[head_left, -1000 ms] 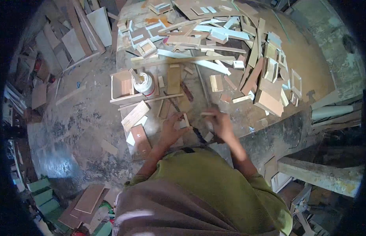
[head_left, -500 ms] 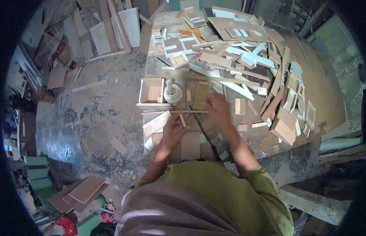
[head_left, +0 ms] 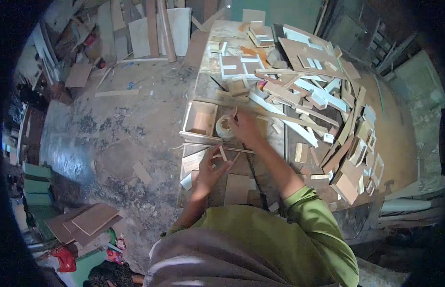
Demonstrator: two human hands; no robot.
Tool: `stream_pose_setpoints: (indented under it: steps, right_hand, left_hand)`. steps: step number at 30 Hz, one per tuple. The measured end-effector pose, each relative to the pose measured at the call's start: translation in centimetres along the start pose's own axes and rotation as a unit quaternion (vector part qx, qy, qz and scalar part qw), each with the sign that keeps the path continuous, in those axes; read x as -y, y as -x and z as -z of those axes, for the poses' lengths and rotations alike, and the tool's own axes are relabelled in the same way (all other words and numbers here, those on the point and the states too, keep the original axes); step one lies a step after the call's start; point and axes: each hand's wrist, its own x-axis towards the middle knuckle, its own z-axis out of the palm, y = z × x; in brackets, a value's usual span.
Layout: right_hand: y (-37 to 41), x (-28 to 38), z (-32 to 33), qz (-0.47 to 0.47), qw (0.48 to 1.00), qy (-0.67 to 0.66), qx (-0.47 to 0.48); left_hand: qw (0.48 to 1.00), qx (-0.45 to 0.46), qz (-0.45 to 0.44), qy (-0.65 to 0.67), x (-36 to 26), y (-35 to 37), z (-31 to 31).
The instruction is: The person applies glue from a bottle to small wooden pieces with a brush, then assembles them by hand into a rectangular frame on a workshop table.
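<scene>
My left hand pinches a small wooden strip between thumb and fingers, low over the near part of the workbench. My right hand reaches over a whitish round jar, its fingers closed on a thin stick that rises from the mouth. What the stick's lower end looks like is hidden in the jar. Left of the jar stands an open-topped wooden box. A pale wood offcut lies just beyond my left hand, and a dark thin rod runs toward my body.
A heap of wood strips and offcuts covers the right side of the bench. White-edged frames lie at the back. Boards lean behind the scuffed floor, and flat panels are stacked at lower left.
My right hand has moved left to the jar and closed on the stick. My left hand still holds the strip. The whole view has shifted a little.
</scene>
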Motion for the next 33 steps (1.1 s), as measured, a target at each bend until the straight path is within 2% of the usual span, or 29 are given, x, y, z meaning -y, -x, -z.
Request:
stream_pose_setpoints:
  steps: [3,6,9,11,15,17,20,24,26,27,28,30,33]
  right_hand:
    - [-0.1,2.3,2.6,-0.026,0.997,-0.069,0.008]
    - [0.0,0.2,0.7,0.03,0.998,-0.045,-0.039]
    - [0.1,0.6,1.1,-0.029,0.997,-0.055,0.037]
    - [-0.1,0.5,0.6,-0.057,0.997,-0.052,0.03]
    - [-0.1,1.3,0.8,-0.073,0.996,-0.033,0.04]
    - [-0.1,1.2,1.2,-0.035,0.996,-0.076,0.003]
    - [0.6,1.8,2.9,0.007,0.994,-0.103,-0.042]
    - [1.7,3.7,7.0,0.005,0.988,-0.144,-0.062]
    - [3.0,3.3,8.7,0.003,0.978,-0.178,-0.107]
    - [3.8,3.0,9.6,0.002,0.972,-0.195,-0.128]
    - [4.5,2.7,10.6,-0.053,0.955,-0.257,-0.14]
    - [6.3,2.1,12.4,-0.165,0.897,-0.376,-0.165]
    - [8.9,-0.2,13.6,-0.221,0.812,-0.509,-0.184]
  left_hand:
    - [0.999,0.006,-0.014,-0.03,1.3,-0.6,-0.6]
    - [0.998,0.02,-0.01,-0.054,1.3,-0.9,-0.9]
    - [0.999,0.023,-0.007,-0.039,0.3,-1.0,-1.0]
    - [0.998,0.018,-0.037,-0.041,0.7,-0.9,-0.8]
    - [1.0,0.012,0.015,-0.002,0.3,-1.0,-0.5]
    - [1.0,0.004,0.01,0.01,0.8,-1.1,-0.3]
    - [0.998,0.0,0.061,-0.012,-1.4,-1.1,-0.2]
    - [0.999,-0.009,0.008,0.035,-0.5,-1.3,-0.3]
    - [0.996,0.001,0.002,0.086,0.1,-1.3,-0.3]
    - [0.994,0.003,0.013,0.109,-0.1,-1.2,-0.4]
    - [0.991,0.005,0.025,0.131,-0.5,-1.1,-0.5]
    - [0.988,0.013,0.034,0.152,-1.0,-0.8,-0.6]
    - [0.988,0.029,0.026,0.147,-1.6,-0.5,-1.2]
